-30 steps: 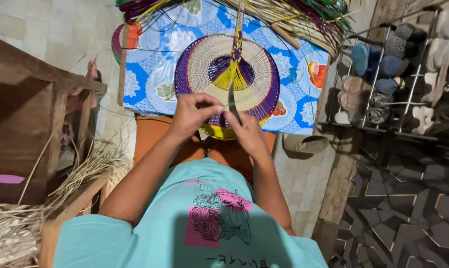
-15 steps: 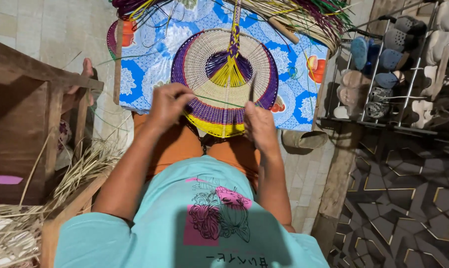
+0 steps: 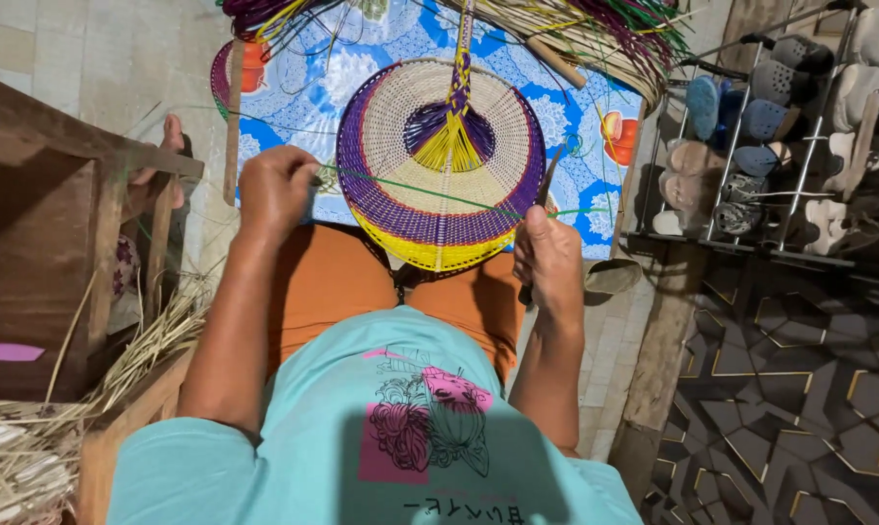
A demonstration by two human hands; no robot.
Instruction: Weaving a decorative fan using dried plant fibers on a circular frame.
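The left hand is clamped on one end of a thin green strip, pulling it taut across the woven fan. The right hand is closed around a knife, blade up beside the strip, seemingly to scrape or split it. The fan lies on the flowered tabletop and lap, kept close for working. The knife's handle is hidden in the fist; the strip's far end is hard to trace.
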